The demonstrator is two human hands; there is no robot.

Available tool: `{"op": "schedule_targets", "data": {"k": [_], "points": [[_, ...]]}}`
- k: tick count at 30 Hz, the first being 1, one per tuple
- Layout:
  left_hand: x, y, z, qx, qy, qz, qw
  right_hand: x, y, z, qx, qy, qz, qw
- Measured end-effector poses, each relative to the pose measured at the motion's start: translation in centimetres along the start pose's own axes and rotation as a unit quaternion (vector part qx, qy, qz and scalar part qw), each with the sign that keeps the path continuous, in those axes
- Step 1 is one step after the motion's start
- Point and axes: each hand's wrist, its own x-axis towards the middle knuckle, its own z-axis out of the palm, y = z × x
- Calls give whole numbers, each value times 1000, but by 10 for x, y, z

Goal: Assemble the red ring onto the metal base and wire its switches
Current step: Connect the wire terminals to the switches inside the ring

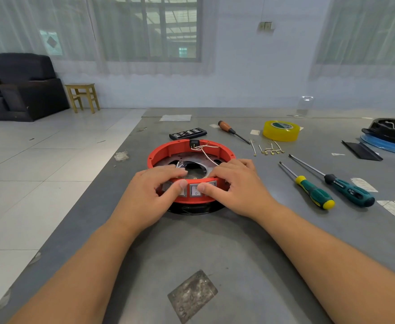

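Note:
The red ring sits on the metal base in the middle of the grey table, over a black part underneath. Grey rocker switches line its near wall. White wires run from a black socket at the far wall across the inside. My left hand grips the near rim on the left, fingers curled over the top and thumb on a switch. My right hand grips the near rim on the right, thumb pressed beside the middle switch. Both hands hide part of the near wall.
Two green-handled screwdrivers lie right of the ring. Loose short wires with terminals, a wooden-handled screwdriver, yellow tape roll and a black bit case lie behind it. A black and blue assembly is far right. The table's left edge runs diagonally.

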Motion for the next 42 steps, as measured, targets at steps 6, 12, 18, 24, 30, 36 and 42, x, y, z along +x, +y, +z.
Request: {"op": "schedule_targets", "data": {"k": [6,12,18,24,30,36,42], "points": [[-1,-21,-5,-24,8,-32,999,0,2,2,-1,-15,10,1000],[1,-22,-5,4,4,-23,1000,-3,5,-1,7,-32,-10,999],[-2,-10,0,71,12,1,997,-2,36,-3,94,148,153,973],[-3,11,18,96,4,45,994,1,85,9,-27,-57,333,941],[0,6,27,111,-11,53,992,32,105,23,-82,-129,324,934],[4,1,32,116,4,56,992,60,124,34,-98,-153,314,932],[5,1,31,116,1,53,992,62,124,38,-109,-148,326,927]]}}
